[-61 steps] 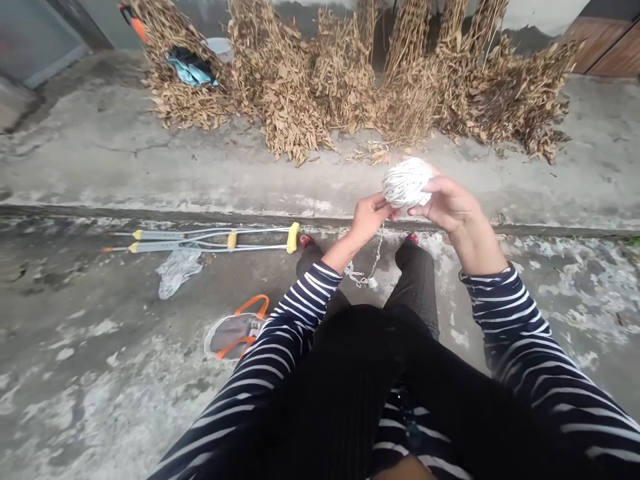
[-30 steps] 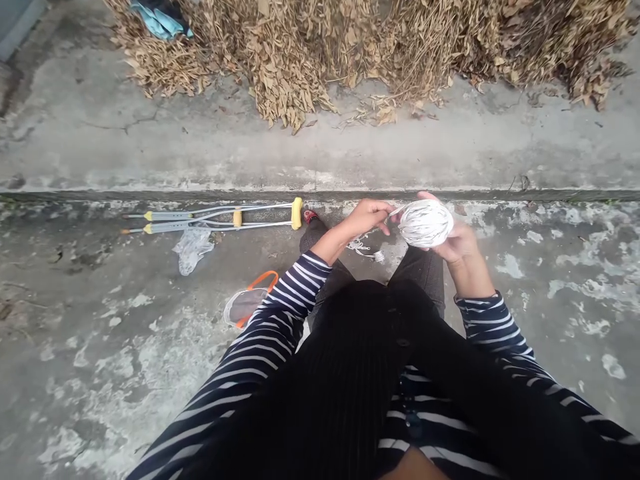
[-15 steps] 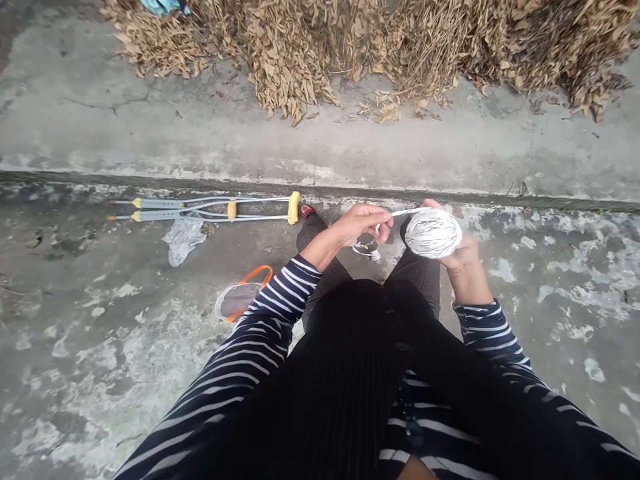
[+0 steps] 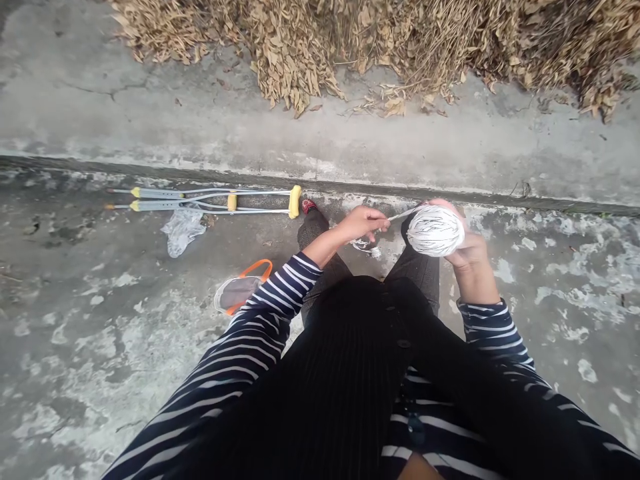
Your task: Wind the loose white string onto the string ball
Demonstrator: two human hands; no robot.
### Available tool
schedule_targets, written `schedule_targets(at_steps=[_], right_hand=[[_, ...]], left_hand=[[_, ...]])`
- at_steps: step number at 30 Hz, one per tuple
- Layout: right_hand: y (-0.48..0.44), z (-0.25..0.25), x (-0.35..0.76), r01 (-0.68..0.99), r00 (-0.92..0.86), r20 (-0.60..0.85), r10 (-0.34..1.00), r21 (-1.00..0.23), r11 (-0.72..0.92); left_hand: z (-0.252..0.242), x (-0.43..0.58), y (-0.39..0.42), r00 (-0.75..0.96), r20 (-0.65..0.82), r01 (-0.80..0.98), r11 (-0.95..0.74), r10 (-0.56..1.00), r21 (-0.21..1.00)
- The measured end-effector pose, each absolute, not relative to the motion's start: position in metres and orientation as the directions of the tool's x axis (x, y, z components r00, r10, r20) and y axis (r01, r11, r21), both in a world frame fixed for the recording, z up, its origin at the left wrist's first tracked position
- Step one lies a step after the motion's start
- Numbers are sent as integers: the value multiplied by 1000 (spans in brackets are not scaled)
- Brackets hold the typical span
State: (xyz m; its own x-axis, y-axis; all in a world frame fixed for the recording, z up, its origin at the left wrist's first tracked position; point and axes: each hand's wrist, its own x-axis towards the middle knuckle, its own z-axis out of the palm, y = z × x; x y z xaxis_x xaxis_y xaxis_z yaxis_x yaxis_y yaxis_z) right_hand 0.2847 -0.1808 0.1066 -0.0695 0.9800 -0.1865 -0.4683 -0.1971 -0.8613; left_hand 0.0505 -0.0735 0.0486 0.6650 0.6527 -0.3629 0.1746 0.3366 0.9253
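One white strand [image 4: 404,213], pinched in left hand [image 4: 363,223], runs to dark-streaked ball [image 4: 435,231] cupped in right hand [image 4: 471,252]; hands apart.

Around the centre are two hands [image 4: 364,225] [image 4: 469,252], one white ball [image 4: 436,231], one red shoe [image 4: 309,206] (partly seen); at left, one plastic bag [image 4: 183,231].

Along the top of the frame, plant stalks [image 4: 400,40] on the ledge [image 4: 200,123]. Below it, left of centre, crutches [image 4: 232,202] on the ground [image 4: 125,320], a plastic bag [image 4: 183,231] at their lower side. Farther down, a handled bag [image 4: 237,293] partly behind the left sleeve [image 4: 255,333]. Right of centre, a ball of cord [image 4: 435,231] in the right grip [image 4: 467,248]; a strand [image 4: 403,214] leftward to the left grip [image 4: 363,224]. Between the legs [image 4: 320,250], loose cord [image 4: 371,252] on the ground.
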Motion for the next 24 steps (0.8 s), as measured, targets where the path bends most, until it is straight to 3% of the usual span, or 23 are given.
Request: schedule_targets(at_steps=[4, 8, 11, 15, 18, 21, 24], right_hand=[[-180, 114, 281, -441, -41, -229, 973, -869, -224], [-179, 125, 278, -422, -21, -202, 979, -886, -192], [-177, 136, 279, -400, 10, -173, 985, -903, -155], [-169, 153, 284, -371, 40, -125, 991, -923, -101], [-162, 161, 285, -350, 32, -106, 994, -933, -88], [-160, 163, 283, -326, -27, -146, 989, -934, -147], [-162, 158, 280, -314, -71, -198, 978, -926, -210]], left_hand=[[46, 65, -69, 560, -246, 110, 224, 791, 968], [47, 70, -66, 632, -236, -34, 330, 738, 943], [44, 68, -67, 675, -231, -25, 335, 701, 942], [40, 67, -71, 639, -179, 55, 187, 748, 981], [51, 69, -74, 539, -25, 70, -16, 842, 997], [74, 77, -77, 504, 119, -46, -110, 855, 993], [93, 90, -81, 535, 178, -205, -78, 826, 976]])
